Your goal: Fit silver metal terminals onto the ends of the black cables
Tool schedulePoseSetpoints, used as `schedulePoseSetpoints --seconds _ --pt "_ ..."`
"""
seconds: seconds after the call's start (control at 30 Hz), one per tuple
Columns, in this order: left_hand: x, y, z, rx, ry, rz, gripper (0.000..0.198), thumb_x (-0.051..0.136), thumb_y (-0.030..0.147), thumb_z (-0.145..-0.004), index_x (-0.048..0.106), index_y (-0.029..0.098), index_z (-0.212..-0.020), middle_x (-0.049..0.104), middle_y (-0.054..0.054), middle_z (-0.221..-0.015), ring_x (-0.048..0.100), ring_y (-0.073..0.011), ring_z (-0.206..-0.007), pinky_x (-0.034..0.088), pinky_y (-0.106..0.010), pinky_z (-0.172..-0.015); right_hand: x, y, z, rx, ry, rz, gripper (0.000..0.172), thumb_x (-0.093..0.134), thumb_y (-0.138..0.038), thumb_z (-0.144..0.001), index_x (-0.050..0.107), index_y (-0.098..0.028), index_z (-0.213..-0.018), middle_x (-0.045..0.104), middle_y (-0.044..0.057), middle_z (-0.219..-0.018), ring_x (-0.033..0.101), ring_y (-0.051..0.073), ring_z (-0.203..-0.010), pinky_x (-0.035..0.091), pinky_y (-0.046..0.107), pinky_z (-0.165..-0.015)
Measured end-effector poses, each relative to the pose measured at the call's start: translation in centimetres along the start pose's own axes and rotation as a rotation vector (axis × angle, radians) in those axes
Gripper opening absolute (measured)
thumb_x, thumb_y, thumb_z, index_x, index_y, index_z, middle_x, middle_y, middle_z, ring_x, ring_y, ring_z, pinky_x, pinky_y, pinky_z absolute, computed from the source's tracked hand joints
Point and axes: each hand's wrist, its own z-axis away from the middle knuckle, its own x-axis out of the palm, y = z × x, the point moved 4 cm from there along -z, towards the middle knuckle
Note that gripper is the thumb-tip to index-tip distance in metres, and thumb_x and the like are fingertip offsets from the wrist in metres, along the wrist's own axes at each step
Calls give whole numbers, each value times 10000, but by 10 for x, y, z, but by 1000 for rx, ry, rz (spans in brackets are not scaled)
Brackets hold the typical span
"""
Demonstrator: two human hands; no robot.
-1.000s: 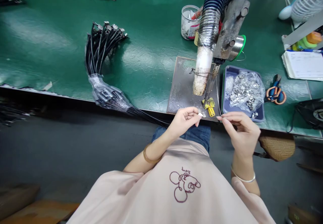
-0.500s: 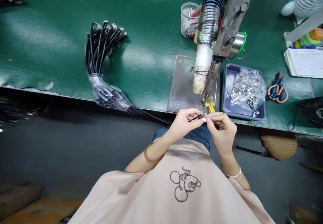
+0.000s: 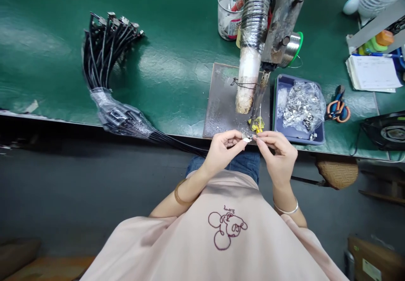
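Observation:
My left hand (image 3: 225, 151) is closed in a pinch at the bench edge, on a small metal connector (image 3: 248, 138). My right hand (image 3: 276, 153) pinches just to its right, fingertips almost meeting the left ones; whatever lies between them is too small to make out. From the left, a bundle of black cables (image 3: 106, 53), wrapped in clear plastic midway, runs toward my left hand. Right behind my fingertips are a yellow piece (image 3: 257, 125) and the metal tip of a fixture (image 3: 262, 89), above a grey board (image 3: 218, 99).
A blue tray (image 3: 320, 136) with a bag of small metal parts (image 3: 303, 106) stands right of the board. Beyond it lie orange-handled pliers (image 3: 338, 110). A ribbed hose (image 3: 255, 23), a solder spool (image 3: 292, 49) and a plastic tub (image 3: 227, 23) stand behind.
The view has shifted, so the bench items appear further left. Both hands stay close together; the left fingertips have turned a little, and the black cable end between them no longer shows.

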Motion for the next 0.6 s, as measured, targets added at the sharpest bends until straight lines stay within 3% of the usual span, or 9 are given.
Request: schedulePoseSetpoints --seconds 0.13,0.37,0.47,0.6 --pt "0 1 2 97 22 -129 138 714 236 -852 688 130 -769 637 -21 -719 539 -100 -614 444 -215 -591 7 7 -2 70 -100 -102 59 704 -244 -916 760 -240 -898 743 45 -1027 734 166 -935 639 283 -798" --pt "3 8 7 281 41 -410 115 653 186 -909 698 146 -812 619 -7 -700 472 -93 -580 386 -231 -578 10 12 -5 127 -159 -244 78 684 -219 -914 719 -221 -844 730 48 -1064 758 172 -949 644 282 -836" --pt "8 5 9 166 -36 -348 212 581 244 -972 624 154 -785 607 5 -649 491 -87 -551 398 -222 -575 10 5 -2 55 -121 -125 95 663 -182 -909 703 -219 -831 734 53 -1081 753 192 -985 645 318 -843" --pt "10 -1 11 -28 -129 -99 288 571 380 -994 565 161 -806 595 21 -627 452 -60 -483 363 -193 -500 11 -7 7 -184 -7 126 130 658 -120 -886 707 -240 -898 751 47 -1078 737 211 -1034 624 401 -944"
